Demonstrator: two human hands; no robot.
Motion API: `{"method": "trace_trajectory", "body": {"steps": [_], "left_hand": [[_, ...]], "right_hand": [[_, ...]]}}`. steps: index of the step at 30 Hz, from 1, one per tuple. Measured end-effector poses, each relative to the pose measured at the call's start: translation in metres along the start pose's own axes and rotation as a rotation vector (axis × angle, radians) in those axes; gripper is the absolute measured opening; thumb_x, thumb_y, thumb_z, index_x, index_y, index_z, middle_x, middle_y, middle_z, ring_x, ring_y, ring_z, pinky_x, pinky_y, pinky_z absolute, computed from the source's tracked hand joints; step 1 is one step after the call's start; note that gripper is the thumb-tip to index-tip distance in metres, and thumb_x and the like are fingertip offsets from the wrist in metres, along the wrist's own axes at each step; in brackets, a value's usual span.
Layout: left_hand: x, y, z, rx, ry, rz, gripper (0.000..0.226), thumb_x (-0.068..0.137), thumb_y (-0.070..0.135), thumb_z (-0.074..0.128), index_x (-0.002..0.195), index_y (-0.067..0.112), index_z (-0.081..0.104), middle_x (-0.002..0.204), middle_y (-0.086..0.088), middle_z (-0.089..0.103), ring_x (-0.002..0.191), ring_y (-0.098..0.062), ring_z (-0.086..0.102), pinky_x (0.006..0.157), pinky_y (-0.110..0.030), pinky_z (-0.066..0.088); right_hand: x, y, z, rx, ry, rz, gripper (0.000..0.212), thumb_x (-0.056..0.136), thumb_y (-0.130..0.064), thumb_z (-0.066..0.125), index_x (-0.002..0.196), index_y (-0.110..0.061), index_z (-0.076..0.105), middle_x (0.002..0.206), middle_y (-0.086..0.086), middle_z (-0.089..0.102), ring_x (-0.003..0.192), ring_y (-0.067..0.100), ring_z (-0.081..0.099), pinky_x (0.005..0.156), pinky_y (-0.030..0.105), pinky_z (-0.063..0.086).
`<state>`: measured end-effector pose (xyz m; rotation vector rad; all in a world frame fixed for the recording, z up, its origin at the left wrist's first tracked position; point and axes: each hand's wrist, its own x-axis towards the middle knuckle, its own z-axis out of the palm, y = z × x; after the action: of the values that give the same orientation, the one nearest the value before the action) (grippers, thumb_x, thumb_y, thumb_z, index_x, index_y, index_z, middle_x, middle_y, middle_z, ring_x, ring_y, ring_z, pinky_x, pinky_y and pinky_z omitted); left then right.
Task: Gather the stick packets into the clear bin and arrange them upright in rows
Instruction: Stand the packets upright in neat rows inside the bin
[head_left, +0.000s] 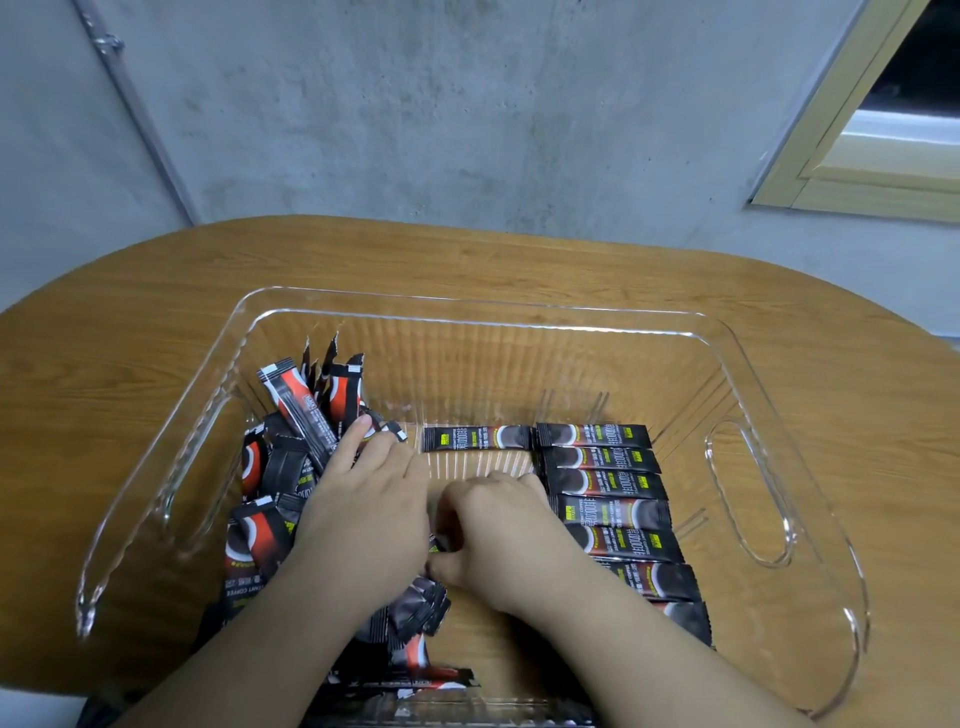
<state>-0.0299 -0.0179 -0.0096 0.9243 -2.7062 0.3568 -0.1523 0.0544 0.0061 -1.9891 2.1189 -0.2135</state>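
Observation:
A clear bin (748, 457) sits on a wooden table. A loose heap of black-and-red stick packets (291, 447) fills its left side, some leaning upward. On the right, several packets (608, 483) lie flat in a neat column, and one single packet (475, 437) lies beside the column's top. My left hand (369, 514) rests palm down on the heap, fingers spread over the packets. My right hand (498, 540) is in the bin's middle with curled fingers; its thumb and fingers pinch a packet whose edge barely shows between the two hands.
The oval wooden table (130, 332) stands against a grey concrete wall. A metal conduit (135, 109) runs down the wall at the left. A window frame (857, 145) is at the upper right. The bin has a handle cutout (748, 504) on its right wall.

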Motion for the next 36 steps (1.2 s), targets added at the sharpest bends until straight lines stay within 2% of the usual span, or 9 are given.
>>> {"method": "trace_trajectory", "body": {"steps": [7, 12, 16, 19, 22, 25, 28, 32, 36], "left_hand": [[0.0, 0.0, -0.001, -0.036, 0.012, -0.021, 0.027, 0.072, 0.026, 0.032, 0.069, 0.013, 0.055, 0.066, -0.001, 0.056, 0.074, -0.025, 0.06, 0.104, -0.043, 0.028], [0.001, 0.001, -0.001, -0.051, 0.021, -0.033, 0.018, 0.07, 0.024, 0.042, 0.07, 0.011, 0.055, 0.064, -0.002, 0.055, 0.072, -0.026, 0.059, 0.103, -0.043, 0.03], [0.0, 0.0, 0.0, -0.054, 0.003, -0.046, 0.017, 0.067, 0.028, 0.056, 0.07, 0.011, 0.054, 0.064, -0.002, 0.055, 0.072, -0.026, 0.059, 0.105, -0.042, 0.028], [0.001, 0.001, -0.003, -0.06, -0.013, -0.049, 0.022, 0.072, 0.034, 0.046, 0.07, 0.012, 0.053, 0.064, -0.001, 0.055, 0.073, -0.025, 0.06, 0.104, -0.043, 0.029], [0.002, 0.001, -0.005, -0.066, -0.022, -0.044, 0.023, 0.069, 0.036, 0.053, 0.069, 0.013, 0.054, 0.064, 0.0, 0.055, 0.073, -0.025, 0.061, 0.103, -0.042, 0.029], [0.003, 0.0, -0.005, -0.068, -0.071, -0.043, 0.03, 0.061, 0.035, 0.076, 0.069, 0.014, 0.055, 0.065, 0.001, 0.056, 0.074, -0.025, 0.062, 0.103, -0.042, 0.028], [0.004, 0.001, -0.007, -0.099, -0.091, -0.061, 0.036, 0.056, 0.034, 0.083, 0.068, 0.015, 0.055, 0.064, 0.002, 0.056, 0.073, -0.024, 0.062, 0.102, -0.042, 0.028], [0.001, 0.0, -0.007, -0.127, -0.06, -0.053, 0.026, 0.059, 0.033, 0.075, 0.067, 0.018, 0.057, 0.066, 0.005, 0.057, 0.076, -0.021, 0.061, 0.105, -0.041, 0.026], [0.001, 0.0, -0.006, -0.109, -0.045, -0.054, 0.024, 0.068, 0.035, 0.046, 0.069, 0.019, 0.063, 0.069, 0.004, 0.06, 0.081, -0.023, 0.062, 0.107, -0.042, 0.026]], "right_hand": [[0.001, 0.0, -0.004, -0.139, 0.103, 0.082, 0.029, 0.082, -0.031, 0.057, 0.102, -0.011, 0.058, 0.109, 0.008, 0.06, 0.107, 0.029, 0.048, 0.088, 0.038, 0.03], [0.007, 0.001, 0.0, -0.224, 0.245, 0.216, 0.039, 0.02, -0.026, 0.083, 0.048, -0.012, 0.06, 0.05, 0.005, 0.054, 0.05, 0.025, 0.053, 0.05, 0.028, 0.042], [0.005, 0.005, 0.005, -0.256, 0.214, 0.292, 0.047, 0.018, -0.028, 0.09, 0.05, -0.009, 0.061, 0.051, 0.007, 0.052, 0.051, 0.025, 0.052, 0.047, 0.031, 0.041], [0.005, 0.002, 0.0, -0.208, 0.244, 0.303, 0.05, 0.02, -0.03, 0.091, 0.057, -0.014, 0.061, 0.058, 0.005, 0.055, 0.055, 0.023, 0.055, 0.048, 0.03, 0.041], [0.005, 0.003, -0.001, -0.191, 0.194, 0.171, 0.027, 0.048, -0.022, 0.083, 0.07, -0.016, 0.067, 0.073, 0.004, 0.062, 0.073, 0.025, 0.061, 0.059, 0.029, 0.039], [0.004, 0.002, 0.004, -0.16, 0.152, 0.157, 0.019, 0.038, -0.027, 0.078, 0.05, -0.021, 0.064, 0.056, -0.004, 0.059, 0.057, 0.019, 0.06, 0.05, 0.022, 0.042], [0.005, 0.002, 0.012, -0.188, 0.206, 0.154, 0.012, 0.042, -0.03, 0.068, 0.051, -0.021, 0.067, 0.056, -0.005, 0.059, 0.056, 0.018, 0.059, 0.049, 0.023, 0.044], [0.005, 0.003, 0.005, -0.21, 0.22, 0.193, 0.02, 0.055, -0.024, 0.077, 0.072, -0.016, 0.073, 0.076, 0.002, 0.062, 0.075, 0.022, 0.061, 0.062, 0.027, 0.046], [0.005, 0.002, -0.004, -0.13, 0.237, 0.126, 0.032, 0.025, -0.025, 0.085, 0.05, -0.023, 0.065, 0.057, -0.004, 0.053, 0.053, 0.016, 0.055, 0.046, 0.019, 0.041]]}}
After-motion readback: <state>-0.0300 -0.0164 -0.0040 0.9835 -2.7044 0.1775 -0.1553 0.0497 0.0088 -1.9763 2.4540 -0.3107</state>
